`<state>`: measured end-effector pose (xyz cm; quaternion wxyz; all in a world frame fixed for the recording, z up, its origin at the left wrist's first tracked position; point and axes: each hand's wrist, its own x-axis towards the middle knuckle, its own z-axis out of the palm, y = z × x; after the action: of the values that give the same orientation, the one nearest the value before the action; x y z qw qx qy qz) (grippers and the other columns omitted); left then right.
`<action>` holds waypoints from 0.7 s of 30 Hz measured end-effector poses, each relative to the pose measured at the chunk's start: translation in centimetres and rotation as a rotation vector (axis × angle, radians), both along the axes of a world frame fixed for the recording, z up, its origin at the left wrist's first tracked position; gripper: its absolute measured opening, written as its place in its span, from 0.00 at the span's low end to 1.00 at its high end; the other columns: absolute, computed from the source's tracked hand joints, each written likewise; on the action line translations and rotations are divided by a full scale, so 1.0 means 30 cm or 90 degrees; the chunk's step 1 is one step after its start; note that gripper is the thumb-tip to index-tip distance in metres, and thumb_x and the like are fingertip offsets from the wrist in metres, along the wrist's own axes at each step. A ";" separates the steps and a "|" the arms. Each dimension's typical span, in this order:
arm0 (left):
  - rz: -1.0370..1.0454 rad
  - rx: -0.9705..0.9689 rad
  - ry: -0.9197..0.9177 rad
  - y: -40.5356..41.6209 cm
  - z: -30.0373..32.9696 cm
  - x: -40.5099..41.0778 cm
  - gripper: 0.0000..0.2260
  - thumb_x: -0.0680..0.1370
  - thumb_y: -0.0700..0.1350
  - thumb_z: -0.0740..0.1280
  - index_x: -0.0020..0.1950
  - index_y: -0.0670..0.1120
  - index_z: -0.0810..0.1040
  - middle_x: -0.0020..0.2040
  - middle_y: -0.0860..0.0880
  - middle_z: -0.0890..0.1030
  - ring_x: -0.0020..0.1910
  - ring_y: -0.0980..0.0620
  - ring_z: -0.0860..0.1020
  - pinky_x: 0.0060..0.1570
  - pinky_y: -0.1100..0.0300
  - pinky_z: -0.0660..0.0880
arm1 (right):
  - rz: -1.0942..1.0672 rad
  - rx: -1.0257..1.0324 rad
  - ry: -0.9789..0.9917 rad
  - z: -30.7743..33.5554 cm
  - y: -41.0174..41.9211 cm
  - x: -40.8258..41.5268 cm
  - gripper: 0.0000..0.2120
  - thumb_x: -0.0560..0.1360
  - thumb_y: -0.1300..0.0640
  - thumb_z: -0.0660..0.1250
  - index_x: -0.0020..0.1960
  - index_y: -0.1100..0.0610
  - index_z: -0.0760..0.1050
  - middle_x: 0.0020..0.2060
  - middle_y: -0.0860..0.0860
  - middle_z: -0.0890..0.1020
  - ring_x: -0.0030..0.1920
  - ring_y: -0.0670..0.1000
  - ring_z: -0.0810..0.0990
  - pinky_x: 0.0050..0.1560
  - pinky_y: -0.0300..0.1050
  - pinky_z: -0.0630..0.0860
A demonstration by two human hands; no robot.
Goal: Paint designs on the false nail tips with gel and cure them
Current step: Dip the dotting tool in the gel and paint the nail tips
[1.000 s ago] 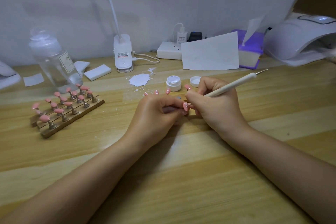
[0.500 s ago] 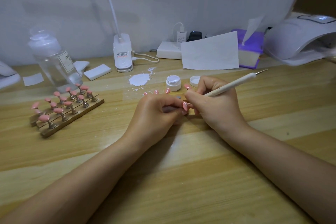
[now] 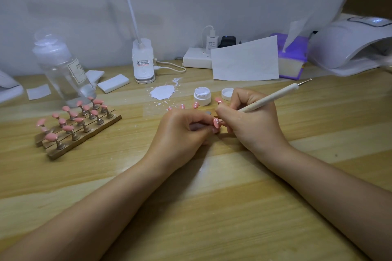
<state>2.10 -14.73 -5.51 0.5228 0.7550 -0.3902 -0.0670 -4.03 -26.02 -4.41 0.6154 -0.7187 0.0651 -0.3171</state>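
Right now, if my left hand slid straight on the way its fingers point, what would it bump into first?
Probably the right hand: the left hand points rightward, its fingertips pinching the pink nail tip almost against it already.

At the back of the wooden table (image 3: 212,207), a white power strip (image 3: 196,60) carries a white charger plug (image 3: 211,40) and a dark plug (image 3: 227,41), with a white sheet of paper (image 3: 246,60) leaning just in front. To its right sits a purple tissue box (image 3: 293,60). On the left stand a clear plastic bottle (image 3: 63,70), a white foam block (image 3: 113,83) and a small white square pad (image 3: 38,91).
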 end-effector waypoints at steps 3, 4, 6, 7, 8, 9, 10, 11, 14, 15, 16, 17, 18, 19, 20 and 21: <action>-0.006 -0.009 0.003 0.001 0.001 0.000 0.14 0.71 0.34 0.70 0.34 0.54 0.80 0.30 0.62 0.80 0.30 0.66 0.77 0.35 0.69 0.76 | 0.000 0.000 -0.003 -0.002 -0.001 0.001 0.18 0.67 0.75 0.62 0.25 0.59 0.61 0.13 0.44 0.69 0.16 0.39 0.69 0.23 0.28 0.65; -0.008 -0.010 0.001 0.001 0.002 0.000 0.15 0.71 0.33 0.70 0.34 0.54 0.79 0.29 0.63 0.80 0.29 0.68 0.76 0.34 0.72 0.73 | 0.001 -0.001 -0.003 -0.002 -0.001 0.002 0.18 0.67 0.75 0.63 0.25 0.59 0.61 0.13 0.44 0.69 0.16 0.40 0.69 0.24 0.28 0.67; -0.010 -0.009 -0.006 0.001 0.002 0.000 0.16 0.71 0.33 0.70 0.34 0.54 0.79 0.28 0.64 0.79 0.28 0.69 0.75 0.35 0.76 0.70 | -0.003 -0.005 -0.003 -0.003 -0.002 0.001 0.18 0.67 0.74 0.63 0.25 0.59 0.61 0.14 0.44 0.70 0.16 0.39 0.69 0.26 0.29 0.69; -0.008 -0.009 -0.011 0.000 0.001 0.002 0.16 0.71 0.33 0.70 0.34 0.54 0.79 0.28 0.64 0.79 0.28 0.69 0.75 0.36 0.75 0.71 | -0.005 -0.006 -0.002 -0.004 -0.002 0.001 0.18 0.67 0.74 0.63 0.25 0.59 0.61 0.14 0.44 0.70 0.16 0.39 0.69 0.25 0.29 0.69; -0.008 -0.009 -0.015 0.000 0.001 0.003 0.15 0.71 0.33 0.70 0.34 0.55 0.79 0.29 0.64 0.79 0.29 0.69 0.75 0.38 0.73 0.73 | -0.006 -0.008 -0.002 -0.004 -0.002 0.001 0.18 0.67 0.74 0.63 0.25 0.59 0.61 0.13 0.44 0.70 0.16 0.39 0.69 0.26 0.29 0.70; -0.009 -0.008 -0.017 0.000 0.001 0.003 0.15 0.71 0.33 0.70 0.34 0.54 0.80 0.29 0.64 0.79 0.30 0.69 0.75 0.39 0.71 0.75 | -0.006 -0.009 -0.003 -0.003 -0.001 0.001 0.18 0.67 0.74 0.63 0.25 0.59 0.61 0.13 0.44 0.70 0.17 0.39 0.69 0.28 0.30 0.70; -0.012 -0.008 -0.017 0.001 0.000 0.002 0.14 0.71 0.33 0.70 0.35 0.53 0.80 0.29 0.64 0.79 0.31 0.70 0.76 0.40 0.71 0.75 | -0.005 -0.007 -0.004 -0.002 0.000 0.000 0.18 0.67 0.74 0.63 0.25 0.59 0.61 0.13 0.43 0.70 0.17 0.39 0.69 0.29 0.30 0.71; -0.015 -0.009 -0.019 0.001 0.000 0.001 0.13 0.71 0.33 0.70 0.36 0.52 0.81 0.28 0.64 0.79 0.31 0.71 0.75 0.38 0.75 0.72 | -0.002 -0.005 -0.006 -0.002 0.000 0.000 0.18 0.68 0.74 0.63 0.26 0.59 0.61 0.13 0.43 0.69 0.17 0.39 0.69 0.29 0.29 0.71; -0.017 -0.014 -0.017 0.002 0.000 0.000 0.12 0.71 0.32 0.70 0.36 0.50 0.81 0.27 0.65 0.78 0.29 0.71 0.75 0.35 0.79 0.69 | 0.005 -0.003 -0.003 0.001 0.001 0.000 0.18 0.67 0.75 0.63 0.26 0.59 0.62 0.13 0.44 0.69 0.17 0.39 0.69 0.25 0.27 0.68; -0.017 -0.016 -0.012 0.001 -0.001 0.000 0.12 0.71 0.33 0.70 0.36 0.50 0.81 0.28 0.64 0.79 0.29 0.70 0.75 0.35 0.78 0.70 | 0.005 -0.001 -0.003 0.001 0.001 -0.001 0.18 0.67 0.75 0.62 0.26 0.59 0.62 0.13 0.44 0.70 0.16 0.39 0.69 0.24 0.28 0.67; -0.017 -0.017 -0.009 0.001 -0.002 0.001 0.12 0.71 0.33 0.70 0.36 0.51 0.81 0.28 0.63 0.79 0.29 0.69 0.75 0.35 0.77 0.70 | 0.006 0.002 -0.004 0.001 0.001 -0.002 0.18 0.68 0.75 0.62 0.26 0.59 0.62 0.13 0.44 0.70 0.16 0.39 0.69 0.23 0.28 0.67; -0.017 -0.017 -0.004 0.000 -0.002 0.002 0.13 0.71 0.33 0.70 0.36 0.51 0.81 0.29 0.63 0.80 0.29 0.68 0.76 0.35 0.75 0.71 | 0.008 0.004 -0.004 0.002 0.001 -0.002 0.18 0.68 0.75 0.62 0.26 0.60 0.62 0.13 0.44 0.69 0.16 0.39 0.69 0.23 0.28 0.67; -0.017 -0.019 0.004 0.000 -0.002 0.002 0.13 0.71 0.33 0.70 0.35 0.51 0.80 0.29 0.63 0.80 0.29 0.68 0.76 0.34 0.75 0.72 | 0.010 0.004 -0.004 0.003 0.002 -0.003 0.18 0.68 0.75 0.62 0.26 0.60 0.62 0.13 0.44 0.69 0.16 0.39 0.69 0.23 0.29 0.68; -0.018 -0.021 0.011 0.000 -0.002 0.002 0.14 0.71 0.33 0.70 0.35 0.52 0.80 0.29 0.63 0.80 0.29 0.68 0.77 0.34 0.75 0.72 | 0.011 0.002 -0.002 0.003 0.002 -0.003 0.18 0.68 0.75 0.62 0.26 0.60 0.62 0.13 0.44 0.69 0.16 0.39 0.69 0.23 0.29 0.68; -0.019 -0.021 0.011 0.001 -0.002 0.001 0.14 0.71 0.33 0.70 0.34 0.53 0.80 0.29 0.63 0.80 0.29 0.68 0.77 0.33 0.75 0.71 | 0.012 0.001 -0.001 0.003 0.002 -0.004 0.18 0.67 0.75 0.62 0.26 0.60 0.62 0.13 0.44 0.69 0.16 0.39 0.69 0.23 0.29 0.67; -0.018 -0.018 0.003 0.001 -0.001 0.000 0.15 0.71 0.33 0.70 0.34 0.53 0.80 0.29 0.63 0.80 0.29 0.68 0.76 0.34 0.76 0.71 | 0.012 0.002 0.000 0.003 0.002 -0.003 0.18 0.67 0.75 0.62 0.26 0.59 0.62 0.13 0.44 0.69 0.16 0.39 0.69 0.23 0.29 0.67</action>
<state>2.11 -14.70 -5.54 0.5334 0.7417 -0.4004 -0.0710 -4.12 -25.98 -4.32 0.6194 -0.7182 0.0589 -0.3114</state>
